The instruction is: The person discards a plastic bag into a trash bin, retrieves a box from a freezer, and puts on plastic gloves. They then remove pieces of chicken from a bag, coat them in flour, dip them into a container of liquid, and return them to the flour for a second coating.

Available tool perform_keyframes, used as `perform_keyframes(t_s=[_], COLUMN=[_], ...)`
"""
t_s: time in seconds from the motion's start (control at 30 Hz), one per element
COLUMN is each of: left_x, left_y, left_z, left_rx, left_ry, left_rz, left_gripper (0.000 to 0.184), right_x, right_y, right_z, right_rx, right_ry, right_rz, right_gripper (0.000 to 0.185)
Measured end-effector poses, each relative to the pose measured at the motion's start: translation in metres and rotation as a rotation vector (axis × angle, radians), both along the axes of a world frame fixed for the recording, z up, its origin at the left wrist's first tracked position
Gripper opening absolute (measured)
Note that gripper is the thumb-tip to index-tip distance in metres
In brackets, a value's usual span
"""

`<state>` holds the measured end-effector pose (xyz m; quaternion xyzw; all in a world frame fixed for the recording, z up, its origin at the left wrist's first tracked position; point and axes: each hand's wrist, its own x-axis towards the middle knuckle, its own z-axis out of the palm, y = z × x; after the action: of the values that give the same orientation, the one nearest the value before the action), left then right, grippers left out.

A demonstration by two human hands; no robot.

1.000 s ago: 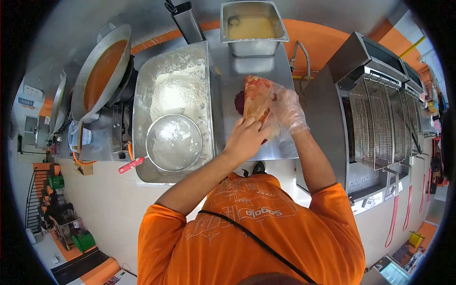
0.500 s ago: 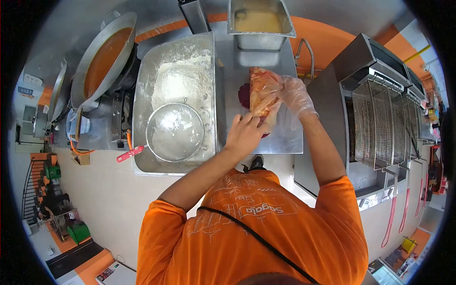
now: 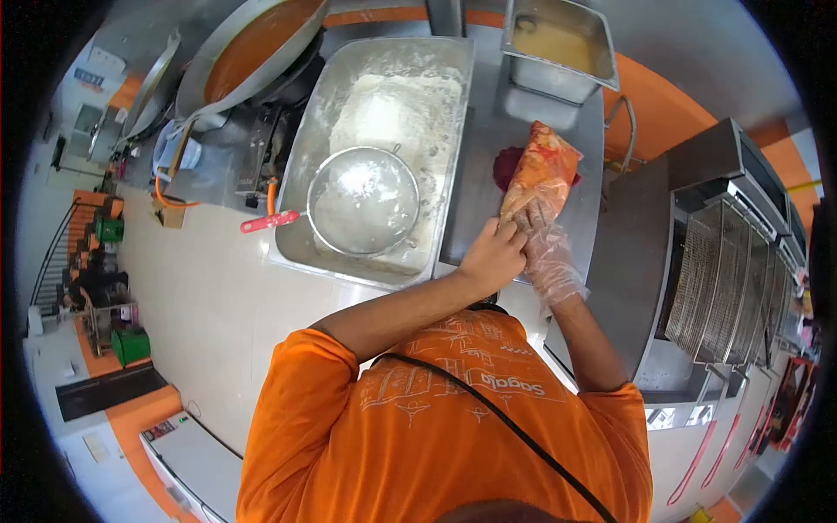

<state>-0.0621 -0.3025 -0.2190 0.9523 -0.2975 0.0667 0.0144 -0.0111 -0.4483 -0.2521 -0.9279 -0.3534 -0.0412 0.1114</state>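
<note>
A clear plastic bag point(image 3: 551, 161) of reddish-orange food, apparently marinated meat, lies on the steel table. My left hand point(image 3: 494, 255) is bare and closed, its curled fingers pinching the near end of the bag. Beside it, my right hand point(image 3: 553, 254) wears a clear plastic glove. Its fingers stretch forward at the bag's near end; whether they are inside or on top of the plastic I cannot tell. A dark red cloth point(image 3: 504, 167) lies partly under the bag.
Left of the bag stands a large metal tray point(image 3: 397, 272) of white flour point(image 3: 384, 113), with a red-handled sieve point(image 3: 364, 205) in it. A steel container point(image 3: 558, 83) of yellowish liquid is at the back. Fryer baskets point(image 3: 719, 279) hang at right; a pan point(image 3: 248, 52) of orange liquid is at left.
My right hand has moved from the bag's right side to its near end, next to my left hand. The view has shifted, so the table appears farther right.
</note>
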Motion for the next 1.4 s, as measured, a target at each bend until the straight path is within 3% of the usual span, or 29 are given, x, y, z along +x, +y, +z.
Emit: perform_keyframes(t_s=[0.17, 0.27, 0.33, 0.4, 0.47, 0.57, 0.6, 0.63, 0.7, 0.8, 0.9, 0.93, 1.07, 1.17, 1.4], left_x=[-0.006, -0.011, -0.029, -0.059, -0.101, -0.16, -0.172, -0.167, -0.16, -0.149, -0.131, -0.128, -0.125, -0.138, -0.157], left_y=[0.033, 0.11, 0.164, 0.203, 0.225, 0.219, 0.218, 0.21, 0.191, 0.194, 0.192, 0.196, 0.199, 0.229, 0.277], left_z=[0.045, 0.084, 0.103, 0.101, 0.062, -0.009, -0.039, -0.034, -0.014, -0.009, 0.002, -0.014, -0.029, -0.042, -0.018], left_rx=[-0.198, -0.401, -0.266, -0.31, -0.401, -0.867, -1.201, -1.212, -2.175, -2.138, -2.015, -2.008, -2.056, -1.87, -1.853], left_ry=[0.054, -0.017, -0.203, -0.397, -0.6, -0.42, -0.323, -0.313, 0.138, 0.017, 0.204, 0.097, 0.036, 0.056, 0.219], left_rz=[0.17, 0.458, 0.658, 0.82, 0.976, 1.414, 1.555, 1.544, 1.553, 1.349, 1.189, 1.137, 1.132, 1.189, 1.204], left_gripper=[0.013, 0.029, 0.038, 0.054, 0.076, 0.097, 0.099, 0.099, 0.104, 0.099, 0.091, 0.088, 0.088, 0.085, 0.08], right_x=[-0.003, -0.004, -0.004, -0.002, -0.002, 0.004, 0.004, 0.006, 0.005, 0.004, 0.001, 0.003, 0.002, 0.002, 0.005], right_y=[0.026, 0.021, 0.019, 0.021, 0.024, 0.031, 0.031, 0.03, 0.03, 0.033, 0.03, 0.031, 0.032, 0.027, 0.017], right_z=[0.019, 0.011, -0.01, -0.021, -0.024, -0.013, -0.009, -0.004, 0.004, 0.01, 0.012, 0.016, 0.029, 0.027, 0.034], right_rx=[-0.428, -0.409, -0.406, -0.405, -0.399, -0.392, -0.397, -0.367, -0.347, -0.368, -0.25, -0.252, -0.203, -0.199, -0.064], right_ry=[0.034, -0.038, -0.102, -0.169, -0.23, 0.008, 0.007, 0.054, 0.101, 0.193, 0.208, 0.217, 0.251, 0.299, 0.345], right_rz=[-0.119, -0.065, -0.086, -0.118, -0.101, -0.151, -0.165, -0.154, -0.148, -0.166, -0.214, -0.239, -0.295, -0.322, -0.326], right_gripper=[0.042, 0.04, 0.037, 0.035, 0.031, 0.031, 0.031, 0.033, 0.035, 0.038, 0.038, 0.04, 0.041, 0.04, 0.038])
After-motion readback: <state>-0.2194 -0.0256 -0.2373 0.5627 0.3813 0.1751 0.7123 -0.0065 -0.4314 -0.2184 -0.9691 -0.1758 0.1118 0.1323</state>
